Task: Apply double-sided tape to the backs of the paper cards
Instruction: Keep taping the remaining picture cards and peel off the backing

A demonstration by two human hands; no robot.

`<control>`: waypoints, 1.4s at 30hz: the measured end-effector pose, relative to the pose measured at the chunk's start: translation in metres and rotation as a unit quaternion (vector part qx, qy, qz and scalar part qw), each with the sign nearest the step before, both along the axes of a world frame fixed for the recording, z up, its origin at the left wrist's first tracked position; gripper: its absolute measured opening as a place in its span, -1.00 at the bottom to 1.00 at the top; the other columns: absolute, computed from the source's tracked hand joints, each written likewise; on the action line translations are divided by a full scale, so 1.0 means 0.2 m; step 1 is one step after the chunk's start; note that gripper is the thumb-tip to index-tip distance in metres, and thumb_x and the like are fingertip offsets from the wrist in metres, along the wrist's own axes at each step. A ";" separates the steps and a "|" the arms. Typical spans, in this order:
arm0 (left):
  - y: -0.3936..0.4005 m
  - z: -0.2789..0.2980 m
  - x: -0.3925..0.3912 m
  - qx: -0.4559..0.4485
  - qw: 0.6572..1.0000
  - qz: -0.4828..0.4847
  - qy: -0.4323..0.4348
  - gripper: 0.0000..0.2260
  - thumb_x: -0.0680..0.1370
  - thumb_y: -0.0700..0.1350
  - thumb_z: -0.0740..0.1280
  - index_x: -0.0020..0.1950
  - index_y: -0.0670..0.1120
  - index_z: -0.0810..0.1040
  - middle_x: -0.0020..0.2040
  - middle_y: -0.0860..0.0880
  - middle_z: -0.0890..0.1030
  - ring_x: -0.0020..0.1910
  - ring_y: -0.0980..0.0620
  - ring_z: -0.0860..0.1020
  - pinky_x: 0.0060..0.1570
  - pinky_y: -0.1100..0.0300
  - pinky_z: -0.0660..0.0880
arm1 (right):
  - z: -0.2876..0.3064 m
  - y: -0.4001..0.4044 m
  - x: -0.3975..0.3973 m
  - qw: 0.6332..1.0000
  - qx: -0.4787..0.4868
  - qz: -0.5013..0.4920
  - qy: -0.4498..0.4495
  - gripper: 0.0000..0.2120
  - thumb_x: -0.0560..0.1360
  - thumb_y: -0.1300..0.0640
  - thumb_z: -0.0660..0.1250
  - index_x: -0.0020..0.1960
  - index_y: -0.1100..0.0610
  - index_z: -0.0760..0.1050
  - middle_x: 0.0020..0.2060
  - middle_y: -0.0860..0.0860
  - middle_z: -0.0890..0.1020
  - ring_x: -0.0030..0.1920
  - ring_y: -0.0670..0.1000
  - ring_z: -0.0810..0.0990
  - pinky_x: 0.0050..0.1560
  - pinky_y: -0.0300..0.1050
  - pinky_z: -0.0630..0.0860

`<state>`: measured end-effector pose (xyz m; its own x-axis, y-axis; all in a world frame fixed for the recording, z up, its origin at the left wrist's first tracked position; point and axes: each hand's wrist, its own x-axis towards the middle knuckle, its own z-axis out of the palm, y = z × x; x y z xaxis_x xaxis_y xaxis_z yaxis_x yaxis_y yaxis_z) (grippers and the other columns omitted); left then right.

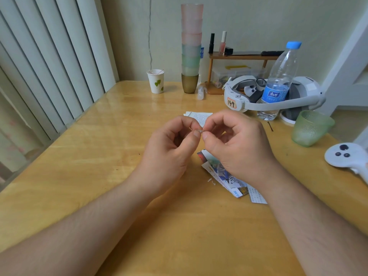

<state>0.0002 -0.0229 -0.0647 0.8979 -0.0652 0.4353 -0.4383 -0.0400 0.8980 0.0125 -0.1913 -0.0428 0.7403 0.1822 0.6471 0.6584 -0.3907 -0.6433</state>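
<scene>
We pinch a tiny pale strip of double-sided tape (198, 131) between left hand (169, 154) and right hand (237, 144), above the printed paper cards (225, 176) on the yellow wooden surface (99, 156). We seem to be peeling its backing; next comes pressing it onto a card.

A glossy wooden table (83, 160) is carrying everything here. Printed paper cards (225, 176) are lying in a loose pile near its middle, white cards (199, 116) farther back. A paper cup (156, 81), a cup stack (190, 48), a water bottle (278, 82), a headset (274, 94), a green cup (308, 127) and a controller (346, 156) are sitting around them.
</scene>
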 end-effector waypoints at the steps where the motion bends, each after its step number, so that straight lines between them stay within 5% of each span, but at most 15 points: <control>1: 0.00 0.00 0.00 0.003 1.000 -0.002 -0.001 -0.93 0.64 -0.17 0.34 -0.02 -0.12 0.59 -0.28 -0.12 0.39 -0.35 -0.02 0.28 -0.41 0.05 0.25 | 0.00 0.00 0.00 1.000 -0.005 -0.002 -0.003 -0.92 0.47 0.24 0.47 -0.11 0.09 0.62 -0.20 -0.10 0.64 -0.28 -0.01 0.65 -0.30 -0.27 0.55; 5: 0.00 0.00 -0.01 0.014 1.000 -0.003 -0.003 -0.93 0.64 -0.17 0.34 -0.02 -0.11 0.59 -0.28 -0.16 0.38 -0.39 0.05 0.27 -0.42 0.19 0.27 | 0.00 0.00 0.01 1.000 -0.023 -0.006 -0.014 -0.89 0.49 0.29 0.46 -0.13 0.11 0.60 -0.20 -0.11 0.60 -0.31 0.00 0.62 -0.32 -0.32 0.50; 10: -0.01 0.02 -0.02 0.001 1.000 -0.002 0.008 -0.93 0.64 -0.13 0.38 -0.03 -0.08 0.60 -0.26 -0.32 0.39 -0.34 -0.07 0.29 -0.37 0.08 0.26 | -0.01 0.00 0.03 0.996 -0.052 -0.016 -0.077 -0.91 0.52 0.30 0.43 -0.10 0.15 0.57 -0.21 -0.10 0.54 -0.27 0.01 0.57 -0.32 -0.28 0.49; 16: -0.04 0.03 -0.04 -0.064 0.994 -0.002 0.084 -0.92 0.66 -0.17 0.38 -0.01 -0.13 0.63 -0.28 -0.14 0.39 -0.33 -0.10 0.29 -0.29 0.00 0.30 | -0.04 0.00 0.05 0.986 -0.071 -0.043 -0.147 -0.97 0.54 0.32 0.40 -0.07 0.23 0.58 -0.17 -0.04 0.54 -0.23 -0.09 0.51 -0.23 -0.32 0.44; 20: -0.06 0.06 -0.06 -0.182 0.963 -0.069 0.189 -0.92 0.65 -0.20 0.37 -0.03 -0.09 0.64 -0.34 0.00 0.38 -0.39 0.08 0.33 -0.36 0.28 0.44 | -0.05 0.00 0.05 0.979 -0.075 -0.060 -0.179 -0.97 0.53 0.37 0.39 -0.08 0.29 0.57 -0.15 0.01 0.55 -0.23 -0.13 0.47 -0.20 -0.39 0.40; 26: -0.07 0.07 -0.06 -0.264 0.925 -0.131 0.242 -0.96 0.53 -0.16 0.44 -0.04 -0.05 0.67 -0.29 0.01 0.41 -0.38 0.10 0.35 -0.37 0.27 0.42 | -0.04 0.00 0.05 0.970 -0.065 -0.077 -0.223 -0.97 0.54 0.38 0.38 -0.09 0.32 0.57 -0.15 0.11 0.58 -0.24 0.02 0.52 -0.22 -0.23 0.47; 31: -0.08 0.07 -0.06 -0.308 0.893 -0.170 0.280 -0.78 0.50 -0.12 0.45 0.14 -0.07 0.63 -0.27 0.04 0.43 -0.40 0.14 0.34 -0.36 0.31 0.37 | -0.04 0.01 0.04 0.966 -0.050 -0.081 -0.240 -0.95 0.54 0.38 0.37 -0.10 0.33 0.55 -0.15 0.13 0.58 -0.24 0.05 0.51 -0.21 -0.19 0.48; 35: -0.08 0.07 -0.05 -0.343 0.868 -0.179 0.310 -0.92 0.49 -0.13 0.47 -0.02 -0.04 0.67 -0.28 0.03 0.41 -0.42 0.15 0.32 -0.37 0.32 0.36 | -0.04 0.01 0.04 0.966 -0.041 -0.096 -0.238 -0.94 0.55 0.38 0.36 -0.11 0.32 0.54 -0.15 0.10 0.55 -0.26 0.06 0.48 -0.21 -0.15 0.46; 39: -0.07 0.07 -0.05 -0.314 0.900 -0.140 0.268 -0.95 0.48 -0.15 0.47 -0.07 -0.03 0.69 -0.29 0.03 0.41 -0.41 0.12 0.33 -0.39 0.30 0.38 | -0.04 0.00 0.04 0.979 -0.026 -0.084 -0.185 -0.94 0.56 0.36 0.38 -0.08 0.26 0.54 -0.15 -0.02 0.53 -0.26 -0.07 0.47 -0.19 -0.28 0.41; 42: -0.05 0.06 -0.04 -0.224 0.952 -0.059 0.201 -0.93 0.59 -0.18 0.44 -0.06 -0.03 0.68 -0.34 0.00 0.43 -0.41 0.07 0.34 -0.41 0.20 0.37 | -0.03 0.01 0.01 0.997 0.049 -0.021 -0.050 -0.93 0.55 0.24 0.38 -0.08 0.12 0.53 -0.27 0.01 0.57 -0.30 0.00 0.56 -0.27 -0.23 0.50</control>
<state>-0.0084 -0.0332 -0.0534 0.9957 -0.0652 0.0654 -0.0326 0.4152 0.9091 0.0152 -0.1889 -0.0486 0.6763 0.0833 0.7319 0.7058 -0.3578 -0.6114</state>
